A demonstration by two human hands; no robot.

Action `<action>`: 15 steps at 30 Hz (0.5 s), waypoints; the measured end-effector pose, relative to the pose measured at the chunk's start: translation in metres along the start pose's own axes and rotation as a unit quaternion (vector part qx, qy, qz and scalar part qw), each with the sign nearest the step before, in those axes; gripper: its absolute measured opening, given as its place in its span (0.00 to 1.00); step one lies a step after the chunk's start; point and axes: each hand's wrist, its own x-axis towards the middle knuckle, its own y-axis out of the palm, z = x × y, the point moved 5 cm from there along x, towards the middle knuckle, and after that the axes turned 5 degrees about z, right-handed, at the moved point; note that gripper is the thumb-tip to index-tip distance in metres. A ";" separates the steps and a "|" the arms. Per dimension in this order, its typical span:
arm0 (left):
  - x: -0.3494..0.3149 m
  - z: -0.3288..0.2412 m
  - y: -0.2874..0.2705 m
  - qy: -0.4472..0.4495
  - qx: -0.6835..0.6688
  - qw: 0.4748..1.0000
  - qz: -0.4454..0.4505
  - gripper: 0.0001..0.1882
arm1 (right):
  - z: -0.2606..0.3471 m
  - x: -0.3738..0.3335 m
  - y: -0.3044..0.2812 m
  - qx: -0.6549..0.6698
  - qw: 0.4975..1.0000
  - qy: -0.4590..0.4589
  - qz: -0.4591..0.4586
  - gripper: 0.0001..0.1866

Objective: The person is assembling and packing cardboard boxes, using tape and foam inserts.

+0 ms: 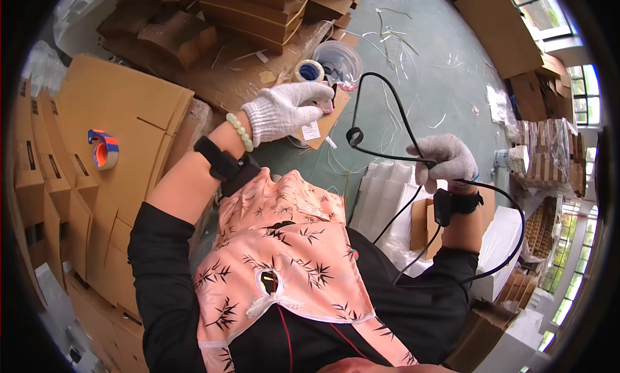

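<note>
My left hand (289,110), in a white knit glove, has its fingers curled around a small dark and pink thing (329,103) that I cannot make out. Just below it is a brown cardboard piece (336,116) with a white label (310,131). Out to the right, my right hand (445,158), also gloved, is closed on a black cable (402,108). This cable bends in a wide arc toward my left hand and has a small loop (354,137). More black cable (522,231) curves below my right wrist.
Beyond my left hand stand a tape roll (309,71) and a clear plastic tub (342,58). An orange and blue tape dispenser (103,149) lies on flat cardboard (139,95) at left. White foam pieces (381,198) sit below my right hand. Plastic strap scraps (394,34) litter the green floor (445,63).
</note>
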 end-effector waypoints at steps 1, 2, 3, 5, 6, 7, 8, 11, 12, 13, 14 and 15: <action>0.002 0.003 0.010 -0.033 -0.086 0.996 0.012 0.20 | -0.002 -0.005 0.002 0.015 1.000 -0.010 0.017 0.31; 0.009 0.013 0.022 0.049 -0.053 0.996 0.061 0.21 | -0.006 -0.009 0.003 0.030 0.999 -0.021 0.034 0.30; 0.018 0.021 0.035 -0.084 -0.254 0.961 0.071 0.22 | -0.009 -0.010 0.003 0.016 0.999 -0.020 0.027 0.29; 0.018 0.003 0.066 -0.203 -0.482 0.846 0.101 0.22 | -0.020 -0.012 0.003 0.008 1.000 -0.022 0.009 0.27; 0.021 -0.003 0.070 -0.204 -0.481 0.846 0.105 0.22 | -0.025 -0.012 0.002 0.018 0.999 -0.027 0.012 0.27; 0.025 -0.008 0.072 -0.185 -0.453 0.866 0.106 0.22 | -0.025 -0.013 0.004 0.019 0.999 -0.028 0.009 0.27; 0.027 -0.013 0.073 -0.166 -0.424 0.884 0.106 0.21 | -0.027 -0.014 0.004 0.024 0.999 -0.022 -0.008 0.26; 0.027 -0.016 0.058 -0.156 -0.375 0.910 0.087 0.20 | -0.037 -0.012 -0.003 0.029 0.999 -0.009 -0.043 0.25; 0.025 -0.016 0.051 -0.172 -0.341 0.921 0.071 0.20 | -0.042 -0.009 -0.004 0.030 0.998 0.000 -0.055 0.24; 0.023 -0.022 0.044 -0.160 -0.320 0.932 0.062 0.21 | -0.042 -0.006 0.002 0.007 0.998 0.021 -0.054 0.22; 0.021 -0.028 0.040 -0.165 -0.317 0.932 0.066 0.21 | -0.041 0.001 0.006 0.014 0.998 0.019 -0.055 0.22; 0.020 -0.041 0.036 -0.162 -0.329 0.929 0.046 0.22 | -0.040 0.003 0.007 -0.044 0.994 0.061 -0.077 0.21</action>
